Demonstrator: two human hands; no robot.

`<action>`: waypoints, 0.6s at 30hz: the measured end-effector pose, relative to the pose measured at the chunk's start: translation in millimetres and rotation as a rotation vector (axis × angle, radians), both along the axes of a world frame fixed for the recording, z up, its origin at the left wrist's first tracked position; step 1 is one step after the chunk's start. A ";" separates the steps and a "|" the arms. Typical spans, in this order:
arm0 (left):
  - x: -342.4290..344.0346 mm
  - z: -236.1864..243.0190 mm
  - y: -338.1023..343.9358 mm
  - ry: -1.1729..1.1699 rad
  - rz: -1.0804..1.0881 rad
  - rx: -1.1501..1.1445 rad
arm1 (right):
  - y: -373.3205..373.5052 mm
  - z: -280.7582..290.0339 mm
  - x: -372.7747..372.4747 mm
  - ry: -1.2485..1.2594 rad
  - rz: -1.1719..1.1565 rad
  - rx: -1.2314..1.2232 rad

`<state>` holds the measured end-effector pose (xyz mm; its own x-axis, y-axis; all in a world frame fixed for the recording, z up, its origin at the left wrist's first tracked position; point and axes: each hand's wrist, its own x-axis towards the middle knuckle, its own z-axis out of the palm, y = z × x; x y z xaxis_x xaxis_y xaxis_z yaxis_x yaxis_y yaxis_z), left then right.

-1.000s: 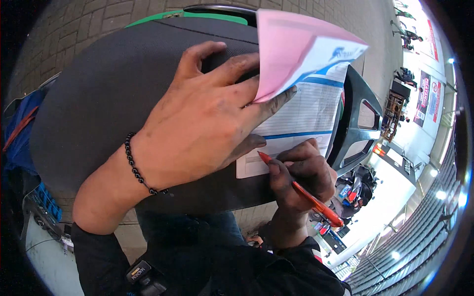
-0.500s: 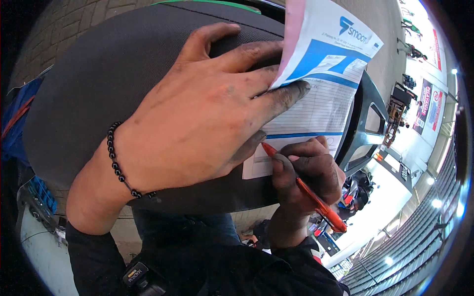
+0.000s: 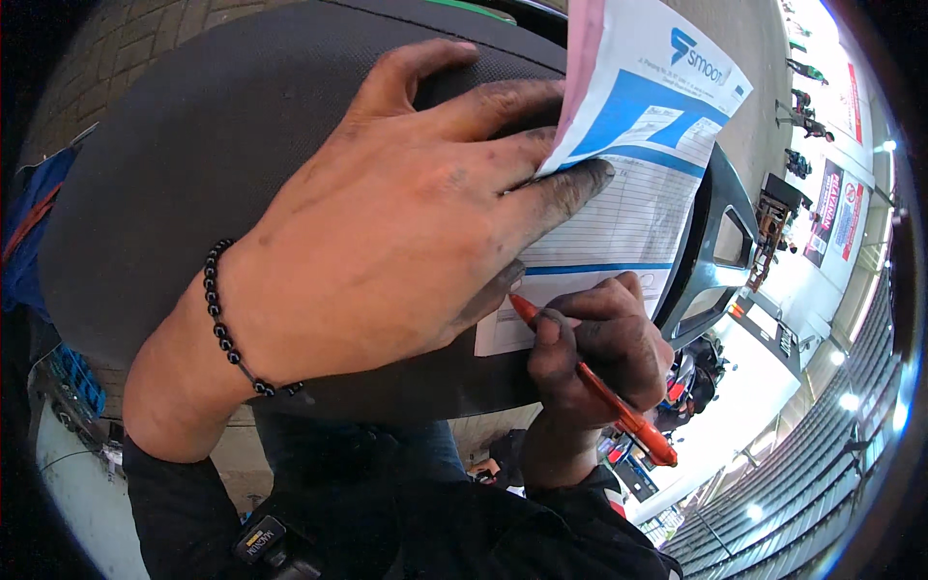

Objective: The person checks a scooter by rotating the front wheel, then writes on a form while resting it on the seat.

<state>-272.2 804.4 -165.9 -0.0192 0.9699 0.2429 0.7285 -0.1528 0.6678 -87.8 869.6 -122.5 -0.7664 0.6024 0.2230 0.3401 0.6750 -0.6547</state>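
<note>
A printed paper form (image 3: 619, 227), white with blue bands and ruled lines, lies on a dark motorcycle seat (image 3: 184, 164). Its top end curls up, with a pink sheet (image 3: 582, 58) behind. My left hand (image 3: 387, 232), a black bead bracelet (image 3: 220, 319) at its wrist, rests spread across the seat, its fingers over the form's left side and partly under the curled end. My right hand (image 3: 614, 343) pinches a red pen (image 3: 633, 425), whose tip is at the form's lower left, close to my left thumb. Dark smudges mark the fingers of both hands.
Beyond the form is a dark grab rail (image 3: 720, 242). A blue cloth or bag (image 3: 39, 222) hangs at the far left. On the right, parked motorcycles (image 3: 696, 377), wall banners (image 3: 836, 213) and distant people (image 3: 807, 121) show. Brick paving (image 3: 116, 58) lies beyond the seat.
The pen tip and right hand have shifted slightly down and left. My left hand stays on the form, and the whole view has tilted a little.
</note>
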 end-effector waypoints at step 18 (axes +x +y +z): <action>3.8 2.4 6.4 0.000 0.007 0.003 | 3.8 -4.2 8.4 0.089 -0.054 -0.008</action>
<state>-268.4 810.8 -163.5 -0.0263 0.9690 0.2456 0.7297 -0.1493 0.6672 -79.4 873.4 -126.7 -0.7099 0.6447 0.2835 0.3165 0.6516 -0.6894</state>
